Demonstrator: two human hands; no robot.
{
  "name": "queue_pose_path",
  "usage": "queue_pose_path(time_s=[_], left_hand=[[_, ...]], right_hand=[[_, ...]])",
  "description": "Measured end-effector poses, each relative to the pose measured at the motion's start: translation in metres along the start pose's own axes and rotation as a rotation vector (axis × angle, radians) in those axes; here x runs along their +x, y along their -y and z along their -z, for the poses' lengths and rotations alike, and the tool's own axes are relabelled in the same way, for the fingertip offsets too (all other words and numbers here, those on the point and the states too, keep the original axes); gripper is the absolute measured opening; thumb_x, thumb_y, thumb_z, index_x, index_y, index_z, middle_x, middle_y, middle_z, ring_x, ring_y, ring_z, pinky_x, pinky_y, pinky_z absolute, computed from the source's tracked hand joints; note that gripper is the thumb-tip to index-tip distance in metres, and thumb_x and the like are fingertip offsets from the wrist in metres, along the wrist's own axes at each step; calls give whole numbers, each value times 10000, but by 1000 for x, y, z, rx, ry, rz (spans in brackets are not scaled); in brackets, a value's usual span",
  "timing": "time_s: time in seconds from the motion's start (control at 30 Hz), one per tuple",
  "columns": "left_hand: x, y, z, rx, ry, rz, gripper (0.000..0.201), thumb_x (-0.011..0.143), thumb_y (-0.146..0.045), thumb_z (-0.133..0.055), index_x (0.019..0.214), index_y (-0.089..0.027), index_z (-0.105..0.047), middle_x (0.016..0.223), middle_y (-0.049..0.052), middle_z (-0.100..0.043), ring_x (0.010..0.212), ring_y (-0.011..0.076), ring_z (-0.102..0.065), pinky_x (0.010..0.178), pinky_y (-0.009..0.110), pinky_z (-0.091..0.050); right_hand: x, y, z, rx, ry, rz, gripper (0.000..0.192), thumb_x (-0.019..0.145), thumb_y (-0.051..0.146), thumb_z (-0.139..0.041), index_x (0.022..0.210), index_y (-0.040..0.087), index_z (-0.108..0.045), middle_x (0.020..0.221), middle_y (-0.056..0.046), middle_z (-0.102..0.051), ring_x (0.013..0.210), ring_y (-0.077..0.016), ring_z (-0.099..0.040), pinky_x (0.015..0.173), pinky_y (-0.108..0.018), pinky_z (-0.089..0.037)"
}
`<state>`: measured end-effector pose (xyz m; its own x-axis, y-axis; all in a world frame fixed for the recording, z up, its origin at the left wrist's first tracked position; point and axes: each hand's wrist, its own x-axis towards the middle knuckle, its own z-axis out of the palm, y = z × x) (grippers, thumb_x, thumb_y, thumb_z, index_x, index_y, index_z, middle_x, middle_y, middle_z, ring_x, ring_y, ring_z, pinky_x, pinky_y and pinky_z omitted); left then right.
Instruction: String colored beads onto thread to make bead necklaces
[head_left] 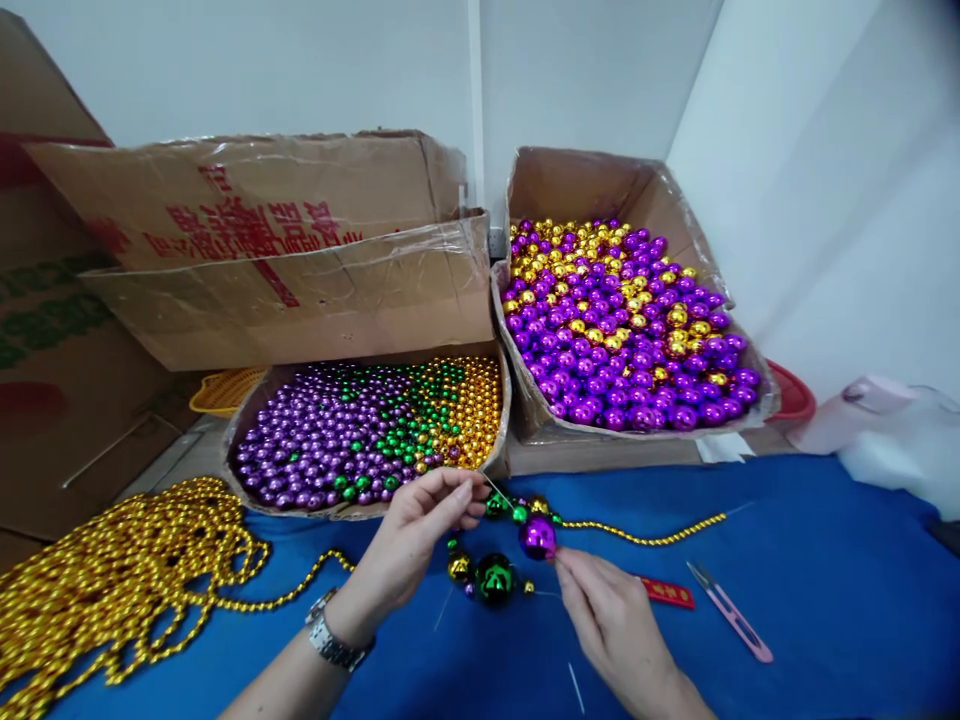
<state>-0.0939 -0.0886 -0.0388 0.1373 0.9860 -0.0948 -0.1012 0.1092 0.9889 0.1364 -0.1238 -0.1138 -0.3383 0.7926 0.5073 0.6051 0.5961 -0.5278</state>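
My left hand (429,522), with a watch (334,636) on its wrist, pinches a thin pale thread (495,488); whether a needle is part of it I cannot tell. A small green bead (520,514) sits at the lower end of this thread, against a large shiny purple bead (538,538). My right hand (611,615) grips the purple bead from below with thumb and fingertips. Beneath the hands, strung beads curve across the blue cloth, among them a large dark green bead (495,577) and a gold bead (459,567).
A heap of gold bead chain (135,570) lies at left. Behind stand one cardboard box (367,312) of small purple, green and gold beads and another box (630,165) of larger purple and gold ones. Pink-handled snips (731,612) and a red strip (669,593) rest on the blue cloth (847,590).
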Motion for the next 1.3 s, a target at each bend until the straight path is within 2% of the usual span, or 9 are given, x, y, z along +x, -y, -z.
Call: queue_pose_path(time_s=[0.37, 0.57, 0.73, 0.8, 0.87, 0.97, 1.07, 1.17, 1.3], left_hand=[[-2, -2, 0, 60, -12, 0, 235, 854, -322, -588, 1014, -153, -623, 985, 87, -654, 841, 170, -605, 758, 284, -498], [-3, 3, 0, 104, 17, 9, 228, 859, -332, -577, 1009, -165, -621, 987, 76, -655, 859, 173, -604, 766, 285, -492], [-5, 3, -1, 171, 39, -9, 226, 875, -343, -542, 1014, -177, -610, 1003, 67, -651, 884, 186, -607, 780, 300, -496], [-6, 8, -4, 293, 37, -47, 229, 886, -345, -516, 1018, -180, -606, 1002, 68, -653, 884, 189, -608, 770, 299, -498], [-7, 20, -9, 516, 69, -139, 221, 899, -326, -487, 1022, -187, -606, 986, 64, -654, 884, 189, -603, 777, 303, -492], [-11, 51, -18, 955, 222, -325, 236, 888, -274, -490, 1093, -209, -586, 1044, 74, -629, 951, 223, -569, 837, 358, -470], [-15, 83, -24, 1328, 320, -408, 377, 817, -268, -587, 1185, -218, -531, 1170, 103, -572, 1078, 315, -491, 913, 485, -417], [-18, 98, -24, 1496, 351, -401, 372, 816, -253, -581, 1180, -210, -520, 1199, 108, -548, 1102, 329, -462, 945, 534, -371], [-20, 93, -13, 1548, 442, -390, 318, 829, -100, -473, 1117, -213, -544, 1185, 91, -547, 1073, 282, -477, 930, 485, -383]], right_hand=[[1, 2, 1, 49, 20, -74, 242, 946, 192, -379, 990, 179, -617, 811, -64, -670, 736, -177, -644, 699, -262, -493], [4, -4, 0, 171, 145, -293, 244, 959, 257, -362, 888, 204, -589, 699, -14, -633, 617, -145, -606, 588, -209, -421], [4, -9, 0, 231, 201, -401, 274, 967, 315, -357, 908, 205, -601, 561, 30, -566, 520, -126, -571, 520, -185, -377], [3, -9, 0, 252, 207, -425, 284, 965, 336, -359, 913, 206, -606, 560, 34, -560, 512, -122, -562, 512, -185, -365], [2, -9, 0, 264, 209, -438, 288, 964, 349, -359, 928, 208, -608, 564, 36, -559, 500, -119, -550, 499, -187, -354], [2, -10, -1, 276, 203, -447, 291, 962, 354, -359, 952, 209, -611, 564, 37, -557, 503, -120, -550, 502, -188, -355], [2, -10, 0, 278, 196, -444, 294, 960, 355, -362, 961, 207, -616, 573, 32, -568, 515, -122, -556, 506, -187, -361], [1, -10, 2, 275, 193, -455, 299, 960, 357, -360, 976, 203, -616, 588, 26, -581, 513, -122, -556, 493, -185, -361], [-1, -12, 6, 282, 187, -474, 306, 961, 372, -360, 983, 200, -612, 588, 25, -579, 525, -123, -565, 505, -185, -372]])
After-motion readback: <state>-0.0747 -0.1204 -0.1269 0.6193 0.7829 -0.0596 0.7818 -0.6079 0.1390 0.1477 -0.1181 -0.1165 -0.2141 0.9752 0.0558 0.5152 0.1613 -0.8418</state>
